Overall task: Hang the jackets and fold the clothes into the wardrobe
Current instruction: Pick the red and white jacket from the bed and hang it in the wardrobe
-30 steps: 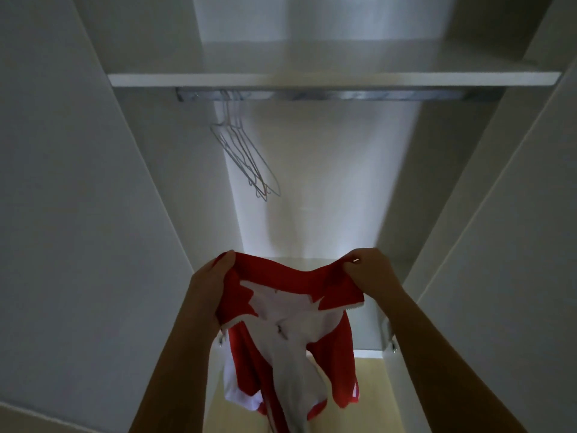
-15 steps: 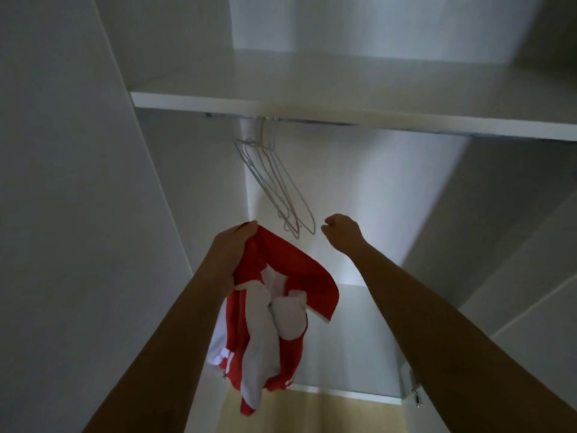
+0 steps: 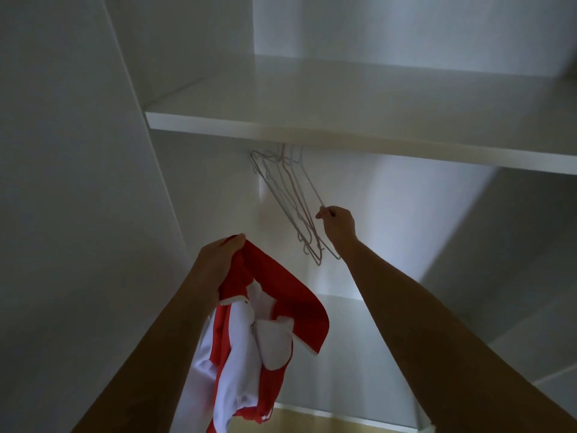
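A red and white jacket [image 3: 268, 326] hangs crumpled from my left hand [image 3: 220, 257], which grips it by the collar at lower centre. Several thin wire hangers [image 3: 295, 201] hang under the white wardrobe shelf [image 3: 343, 132]; the rail they hang from is hidden behind the shelf's front edge. My right hand [image 3: 337, 221] is raised to the hangers, and its fingers pinch the wire of the rightmost one.
The wardrobe's white side panels [image 3: 78, 182] close in on the left and right, and its lit back wall [image 3: 390, 229] lies behind the hangers. A lower white shelf [image 3: 343, 354] sits below, with a strip of wooden floor [image 3: 327, 425] at the bottom.
My right hand let go of the jacket, rose to the hangers and pinched one. The jacket now hangs from my left hand alone. The view tilted up and left.
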Available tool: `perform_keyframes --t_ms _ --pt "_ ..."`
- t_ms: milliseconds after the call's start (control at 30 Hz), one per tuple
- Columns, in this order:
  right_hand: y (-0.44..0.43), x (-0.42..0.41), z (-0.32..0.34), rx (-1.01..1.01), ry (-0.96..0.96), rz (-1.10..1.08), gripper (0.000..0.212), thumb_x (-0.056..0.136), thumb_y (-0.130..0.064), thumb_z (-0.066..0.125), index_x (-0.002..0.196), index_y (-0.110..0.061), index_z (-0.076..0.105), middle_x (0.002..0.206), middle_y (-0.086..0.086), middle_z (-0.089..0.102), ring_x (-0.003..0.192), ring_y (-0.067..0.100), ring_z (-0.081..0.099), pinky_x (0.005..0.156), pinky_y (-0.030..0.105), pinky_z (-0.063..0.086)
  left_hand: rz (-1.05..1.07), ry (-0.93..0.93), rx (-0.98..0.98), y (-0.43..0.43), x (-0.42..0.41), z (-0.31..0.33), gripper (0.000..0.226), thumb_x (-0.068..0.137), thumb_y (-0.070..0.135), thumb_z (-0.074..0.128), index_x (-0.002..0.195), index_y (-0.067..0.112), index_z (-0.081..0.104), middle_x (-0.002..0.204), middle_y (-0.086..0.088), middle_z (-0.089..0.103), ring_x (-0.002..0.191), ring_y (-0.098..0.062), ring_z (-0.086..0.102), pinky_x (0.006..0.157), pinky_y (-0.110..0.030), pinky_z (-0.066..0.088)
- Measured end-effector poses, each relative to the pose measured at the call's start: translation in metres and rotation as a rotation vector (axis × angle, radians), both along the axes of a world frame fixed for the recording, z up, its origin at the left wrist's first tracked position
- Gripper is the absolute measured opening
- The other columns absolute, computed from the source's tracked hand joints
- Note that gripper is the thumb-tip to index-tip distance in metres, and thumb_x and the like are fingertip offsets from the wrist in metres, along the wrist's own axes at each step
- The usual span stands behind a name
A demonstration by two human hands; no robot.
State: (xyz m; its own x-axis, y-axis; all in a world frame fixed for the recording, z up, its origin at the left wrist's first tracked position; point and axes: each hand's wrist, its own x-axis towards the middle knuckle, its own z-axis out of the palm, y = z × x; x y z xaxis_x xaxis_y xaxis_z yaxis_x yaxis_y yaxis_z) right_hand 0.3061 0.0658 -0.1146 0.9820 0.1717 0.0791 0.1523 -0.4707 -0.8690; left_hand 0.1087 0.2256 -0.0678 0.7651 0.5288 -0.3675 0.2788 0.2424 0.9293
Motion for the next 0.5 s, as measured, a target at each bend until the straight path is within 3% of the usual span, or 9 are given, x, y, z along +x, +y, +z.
perform_keyframes --t_ms 67,200,500 --pt "-0.005 -0.001 0.002 0.017 -0.021 -0.034 0.029 0.098 -0.023 0.046 0.079 -0.013 0.067 0.064 -0.012 0.054 0.061 0.001 0.049 0.058 0.017 0.036 -0.005 0.015 -0.005 -0.001 0.004 -0.003 0.028 0.089 0.032 0.062 0.106 0.01 0.062 0.093 -0.017 0.065 0.083 -0.032 0.063 0.079 -0.042 0.054" --pt "-0.023 -0.004 0.013 0.125 -0.055 -0.115 0.027 0.097 -0.021 0.048 0.081 -0.012 0.068 0.063 -0.011 0.055 0.059 0.003 0.049 0.06 0.016 0.039 -0.035 -0.012 -0.044 -0.01 0.014 -0.009 0.019 0.089 0.03 0.063 0.092 0.011 0.064 0.081 -0.013 0.066 0.071 -0.028 0.065 0.066 -0.036 0.054" --pt "-0.093 -0.026 0.021 0.256 -0.009 -0.224 0.026 0.097 -0.018 0.05 0.076 -0.012 0.065 0.048 -0.017 0.043 0.053 0.004 0.039 0.055 0.019 0.03 -0.109 -0.039 -0.064 -0.058 0.03 -0.021 0.013 0.088 0.027 0.063 0.084 0.015 0.063 0.079 -0.011 0.065 0.074 -0.027 0.064 0.071 -0.036 0.054"
